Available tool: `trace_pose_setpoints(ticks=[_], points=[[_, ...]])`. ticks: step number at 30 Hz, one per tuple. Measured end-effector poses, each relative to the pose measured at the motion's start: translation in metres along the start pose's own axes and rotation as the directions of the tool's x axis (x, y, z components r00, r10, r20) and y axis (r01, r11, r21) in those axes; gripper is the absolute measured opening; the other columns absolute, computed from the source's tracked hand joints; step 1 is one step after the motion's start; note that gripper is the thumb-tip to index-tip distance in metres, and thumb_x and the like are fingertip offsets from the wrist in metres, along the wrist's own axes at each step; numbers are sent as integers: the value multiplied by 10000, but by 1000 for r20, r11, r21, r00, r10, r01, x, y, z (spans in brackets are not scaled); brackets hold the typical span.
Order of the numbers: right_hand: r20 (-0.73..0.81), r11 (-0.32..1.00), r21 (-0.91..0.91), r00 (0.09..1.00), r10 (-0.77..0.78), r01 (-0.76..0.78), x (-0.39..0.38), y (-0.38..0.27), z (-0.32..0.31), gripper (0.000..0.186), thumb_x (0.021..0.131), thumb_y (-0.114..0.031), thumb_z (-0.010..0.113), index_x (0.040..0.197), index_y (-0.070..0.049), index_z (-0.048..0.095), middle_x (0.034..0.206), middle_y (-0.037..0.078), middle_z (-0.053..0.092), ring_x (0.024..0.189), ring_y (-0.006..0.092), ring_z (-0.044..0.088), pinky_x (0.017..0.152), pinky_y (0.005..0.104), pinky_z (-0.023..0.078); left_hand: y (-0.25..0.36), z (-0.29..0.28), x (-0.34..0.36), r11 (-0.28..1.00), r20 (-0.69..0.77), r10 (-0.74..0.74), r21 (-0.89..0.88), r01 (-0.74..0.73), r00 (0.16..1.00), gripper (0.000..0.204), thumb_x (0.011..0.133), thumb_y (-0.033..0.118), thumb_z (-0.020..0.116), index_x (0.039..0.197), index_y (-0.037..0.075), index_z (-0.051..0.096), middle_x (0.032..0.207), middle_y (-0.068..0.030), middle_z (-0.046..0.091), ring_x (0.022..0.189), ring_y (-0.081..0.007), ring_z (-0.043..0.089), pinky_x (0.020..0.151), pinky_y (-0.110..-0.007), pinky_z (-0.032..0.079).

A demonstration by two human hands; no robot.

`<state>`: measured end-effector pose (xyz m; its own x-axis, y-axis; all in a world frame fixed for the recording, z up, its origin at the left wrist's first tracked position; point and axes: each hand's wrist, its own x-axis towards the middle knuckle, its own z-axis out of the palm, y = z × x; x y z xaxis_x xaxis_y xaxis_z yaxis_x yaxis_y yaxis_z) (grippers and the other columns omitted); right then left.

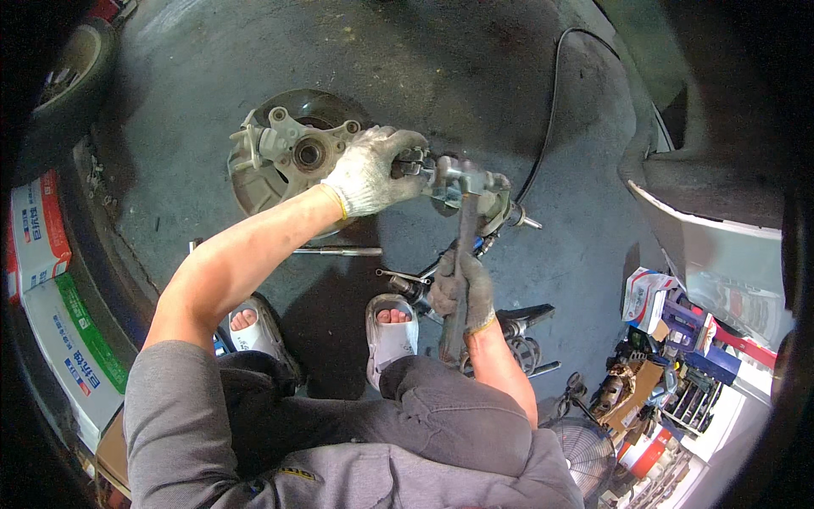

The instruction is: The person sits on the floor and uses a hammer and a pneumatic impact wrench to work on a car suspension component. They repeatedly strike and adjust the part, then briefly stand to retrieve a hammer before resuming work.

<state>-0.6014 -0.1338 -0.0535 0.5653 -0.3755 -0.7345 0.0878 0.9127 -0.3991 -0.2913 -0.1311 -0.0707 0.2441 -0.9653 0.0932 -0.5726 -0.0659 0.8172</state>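
My left hand (373, 170), in a whitish work glove, is closed round a small shiny metal fitting (413, 163) whose exact kind I cannot make out. My right hand (462, 290), in a dirty grey glove, grips the handle of a hammer (466, 225). The hammer's slightly blurred head is right beside the fitting, but I cannot tell whether they touch. Under and beyond the hammer head lies a pale metal car part (493, 212), partly hidden. Left of my left hand, a steering knuckle (288, 148) with a round centre bore lies with a brake dust shield (254, 182) on the floor.
A steel bar (339, 251) and a wrench (403, 276) lie near my feet. A coil-spring strut (526, 352) is by my right knee. Boxes (72, 348) and a tire (80, 85) stand left. Right are a black cable (555, 102), a car body panel (721, 246) and a fan (585, 454).
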Motion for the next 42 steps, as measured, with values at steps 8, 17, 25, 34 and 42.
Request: trace_pose_setpoints(ticks=[8,17,25,34,42], points=[[-26,999,-8,999,-33,33,0,-1,-5,456,1083,-557,638,1073,-101,652,562,3,457,391,215,465,409,389,357,-1,-1,1,1000,-5,10,-27,-11,1000,623,843,398,899,1374,115,739,1204,-188,751,1190,-402,699,1082,-513,543],[89,999,-28,996,-25,28,-2,1,-4,412,1095,-516,625,1081,-104,640,617,27,487,453,226,475,464,379,389,-1,-2,0,999,-2,20,-30,-20,1000,616,833,355,896,1370,101,734,1214,-191,750,1197,-390,704,1070,-505,556],[33,1000,24,999,11,-12,-4,-1,-2,427,1088,-521,635,1098,-94,640,642,50,533,469,240,508,466,380,404,0,-3,-1,999,-11,15,-33,-15,1000,632,827,374,901,1371,101,732,1228,-186,749,1211,-385,703,1087,-500,552],[209,993,101,975,-73,53,0,-3,-5,361,1097,-469,639,1099,-108,652,685,71,566,504,246,538,467,383,421,0,-5,0,998,13,-3,-59,4,1000,656,836,446,922,1374,118,738,1225,-173,753,1209,-372,699,1071,-499,555],[173,999,12,984,-45,44,-1,-2,-6,373,1114,-464,616,1075,-93,624,642,44,540,475,229,502,474,375,437,1,-4,-1,1000,9,-5,-24,5,1000,615,822,280,871,1390,97,721,1231,-185,743,1194,-386,715,1076,-494,568]])
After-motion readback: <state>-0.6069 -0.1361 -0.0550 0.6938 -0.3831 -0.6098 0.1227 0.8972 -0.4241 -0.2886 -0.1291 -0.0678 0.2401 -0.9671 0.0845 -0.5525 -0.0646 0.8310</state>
